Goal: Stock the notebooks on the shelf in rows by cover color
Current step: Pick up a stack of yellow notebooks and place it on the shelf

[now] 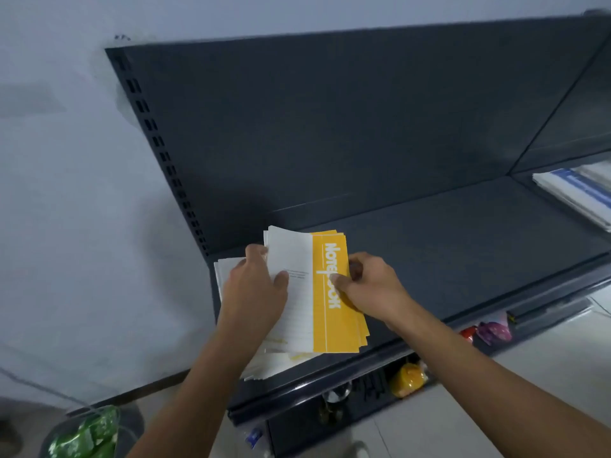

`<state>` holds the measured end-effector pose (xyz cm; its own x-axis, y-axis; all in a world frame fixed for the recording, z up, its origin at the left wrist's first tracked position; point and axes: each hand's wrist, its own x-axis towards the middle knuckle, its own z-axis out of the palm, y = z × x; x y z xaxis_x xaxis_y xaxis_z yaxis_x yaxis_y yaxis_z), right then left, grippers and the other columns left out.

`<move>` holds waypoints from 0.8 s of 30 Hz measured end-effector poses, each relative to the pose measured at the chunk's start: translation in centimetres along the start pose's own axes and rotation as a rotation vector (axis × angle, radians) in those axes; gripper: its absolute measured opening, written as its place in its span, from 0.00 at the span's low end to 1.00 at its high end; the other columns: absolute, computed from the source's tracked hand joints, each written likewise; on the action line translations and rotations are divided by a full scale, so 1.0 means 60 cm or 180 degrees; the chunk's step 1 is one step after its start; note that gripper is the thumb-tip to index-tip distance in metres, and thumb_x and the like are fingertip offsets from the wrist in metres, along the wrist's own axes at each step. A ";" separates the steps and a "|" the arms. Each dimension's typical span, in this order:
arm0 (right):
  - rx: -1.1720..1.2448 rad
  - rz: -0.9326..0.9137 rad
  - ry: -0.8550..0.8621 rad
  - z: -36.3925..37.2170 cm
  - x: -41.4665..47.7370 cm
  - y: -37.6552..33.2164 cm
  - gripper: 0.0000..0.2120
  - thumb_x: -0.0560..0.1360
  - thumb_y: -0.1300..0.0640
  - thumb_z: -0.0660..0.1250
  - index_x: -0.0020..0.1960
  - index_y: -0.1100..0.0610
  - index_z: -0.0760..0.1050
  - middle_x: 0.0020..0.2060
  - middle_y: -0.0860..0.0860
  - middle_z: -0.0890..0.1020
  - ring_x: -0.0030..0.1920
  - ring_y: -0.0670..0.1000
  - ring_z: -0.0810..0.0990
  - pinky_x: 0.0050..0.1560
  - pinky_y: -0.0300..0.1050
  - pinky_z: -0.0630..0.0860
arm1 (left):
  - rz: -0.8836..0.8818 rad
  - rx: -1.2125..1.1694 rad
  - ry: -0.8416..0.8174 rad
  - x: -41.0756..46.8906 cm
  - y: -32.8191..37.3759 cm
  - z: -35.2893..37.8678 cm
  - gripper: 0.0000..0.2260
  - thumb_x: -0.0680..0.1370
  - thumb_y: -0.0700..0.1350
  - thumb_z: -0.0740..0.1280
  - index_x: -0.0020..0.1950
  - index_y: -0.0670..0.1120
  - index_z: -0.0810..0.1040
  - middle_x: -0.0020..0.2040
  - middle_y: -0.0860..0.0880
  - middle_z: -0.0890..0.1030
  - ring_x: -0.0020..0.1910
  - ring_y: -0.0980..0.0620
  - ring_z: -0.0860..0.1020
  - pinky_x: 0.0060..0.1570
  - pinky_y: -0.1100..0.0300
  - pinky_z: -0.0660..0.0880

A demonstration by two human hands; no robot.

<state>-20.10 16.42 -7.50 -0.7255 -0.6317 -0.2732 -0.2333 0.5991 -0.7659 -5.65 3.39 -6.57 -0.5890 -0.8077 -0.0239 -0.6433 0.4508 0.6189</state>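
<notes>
Two hands on the yellow notebooks (334, 328) now: my left hand (256, 292) curls fingers and thumb round their white edge, and my right hand (370, 289) pinches the yellow band. They lie at the shelf's (463, 233) left end, long axis running front to back, right between my hands, so I'd square them from both sides.

One wide-angle camera, worn on the person's head, looks forward and steeply down from close above the dark shelf (429, 233), near its left end. The shelf's back panel (330, 110) fills the upper frame, the pale wall (66, 160) the left side. Both forearms enter from the bottom edge. Straight lines bow toward the corners.
</notes>
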 end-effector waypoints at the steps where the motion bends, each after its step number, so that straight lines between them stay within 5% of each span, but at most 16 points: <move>1: -0.0012 0.0040 0.0089 -0.019 -0.001 0.007 0.09 0.79 0.50 0.70 0.58 0.49 0.76 0.48 0.45 0.84 0.48 0.46 0.83 0.53 0.49 0.81 | 0.0086 -0.0044 -0.0052 0.006 0.018 0.008 0.19 0.80 0.49 0.66 0.69 0.47 0.67 0.60 0.47 0.80 0.54 0.47 0.77 0.47 0.57 0.69; 7: -0.0243 0.0159 0.0599 -0.135 -0.006 0.069 0.15 0.80 0.50 0.69 0.65 0.50 0.75 0.42 0.42 0.81 0.41 0.40 0.79 0.36 0.36 0.71 | 0.0681 -0.0044 -0.0389 0.031 0.132 0.074 0.16 0.80 0.49 0.67 0.64 0.47 0.68 0.52 0.50 0.79 0.48 0.51 0.77 0.43 0.57 0.70; 10: -0.0370 0.0258 0.0743 -0.186 -0.006 0.102 0.19 0.79 0.48 0.69 0.68 0.50 0.74 0.41 0.42 0.79 0.45 0.45 0.79 0.41 0.41 0.72 | 0.0882 0.0030 -0.0464 0.031 0.185 0.110 0.15 0.80 0.49 0.67 0.63 0.47 0.67 0.50 0.52 0.77 0.44 0.53 0.74 0.36 0.62 0.66; 18: -0.0517 0.0294 0.1099 -0.353 0.001 0.219 0.20 0.80 0.48 0.68 0.68 0.53 0.73 0.46 0.46 0.79 0.51 0.51 0.78 0.47 0.44 0.71 | 0.1233 0.0205 -0.0566 0.025 0.364 0.237 0.13 0.80 0.50 0.66 0.59 0.48 0.65 0.53 0.48 0.78 0.49 0.47 0.78 0.46 0.53 0.74; 24: -0.0634 0.0369 0.1281 -0.501 -0.002 0.342 0.19 0.80 0.48 0.67 0.67 0.55 0.73 0.50 0.52 0.80 0.53 0.55 0.79 0.47 0.46 0.71 | 0.1349 0.0375 -0.0731 -0.013 0.521 0.364 0.14 0.80 0.50 0.65 0.61 0.47 0.65 0.53 0.47 0.78 0.47 0.47 0.78 0.42 0.53 0.76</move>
<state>-44.29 43.57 -5.69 -0.9386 -0.3372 -0.0725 -0.2270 0.7623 -0.6061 -35.97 26.41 -4.36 -0.8947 -0.4456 0.0301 -0.3670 0.7719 0.5191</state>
